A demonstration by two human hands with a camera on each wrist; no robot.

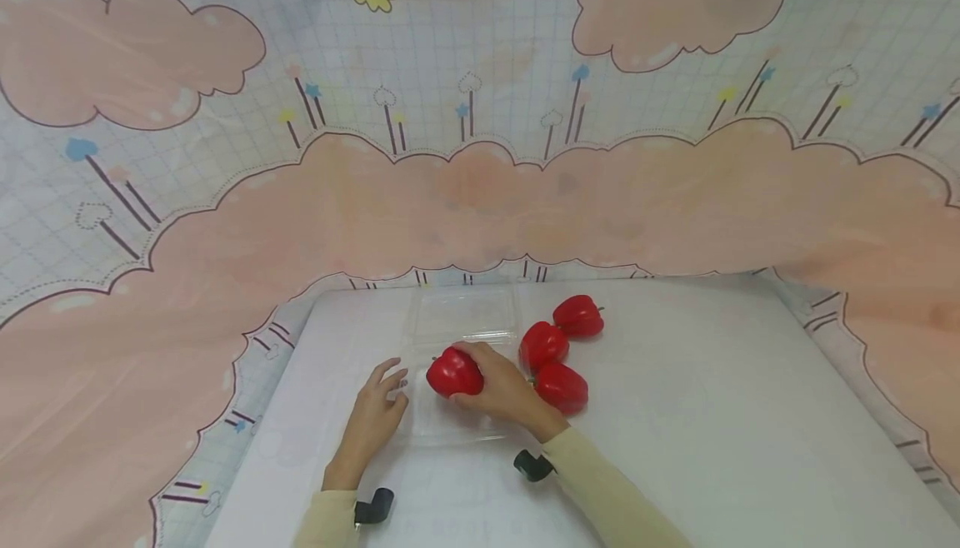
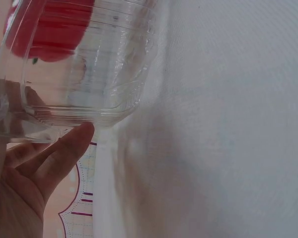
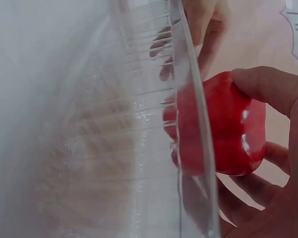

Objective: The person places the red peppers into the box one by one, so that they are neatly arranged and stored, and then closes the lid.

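My right hand [image 1: 498, 386] grips a red bell pepper [image 1: 455, 372] over the clear plastic container [image 1: 442, 427]. In the right wrist view, the thumb lies on one side of the pepper [image 3: 233, 134] and the fingers curl round the other. Part of it shows through the container's clear wall [image 3: 193, 124]. My left hand [image 1: 375, 415] is at the container's left side with loosely bent fingers, holding nothing. The left wrist view has a fingertip of the left hand [image 2: 49, 168] right at the container's outer wall [image 2: 89, 111].
Right of the container lie three more red bell peppers, one at the back [image 1: 578, 316], one in the middle [image 1: 543, 346] and one in front [image 1: 561, 388]. The container's clear lid [image 1: 465, 311] lies folded back behind it on the white table [image 1: 712, 415]. A patterned cloth [image 1: 480, 206] hangs behind.
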